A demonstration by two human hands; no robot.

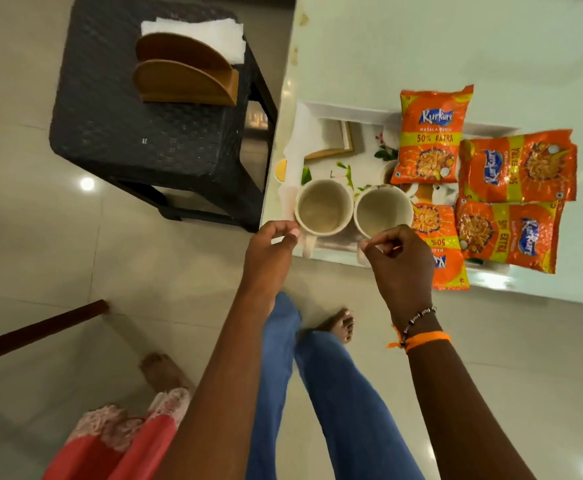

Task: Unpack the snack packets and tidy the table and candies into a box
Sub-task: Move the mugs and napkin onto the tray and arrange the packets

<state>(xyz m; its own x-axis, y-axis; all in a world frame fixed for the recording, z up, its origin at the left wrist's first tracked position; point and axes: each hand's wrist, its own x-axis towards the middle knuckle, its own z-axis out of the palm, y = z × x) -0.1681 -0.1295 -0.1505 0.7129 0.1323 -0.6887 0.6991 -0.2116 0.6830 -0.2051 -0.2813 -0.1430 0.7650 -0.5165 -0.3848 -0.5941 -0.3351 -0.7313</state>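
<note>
Several orange Kurkure snack packets lie on a white printed tray at the near edge of a pale table. Two empty cream cups stand side by side on the tray's near left part, the left cup and the right cup. My left hand pinches the left cup's handle at the tray's near edge. My right hand pinches the right cup's handle, and it hides part of the nearest packet. No candies or box are in view.
A black plastic stool stands left of the table, carrying a wooden napkin holder with white napkins. Another person's bare foot and red garment are on the tiled floor at lower left. A dark wooden bar crosses the left.
</note>
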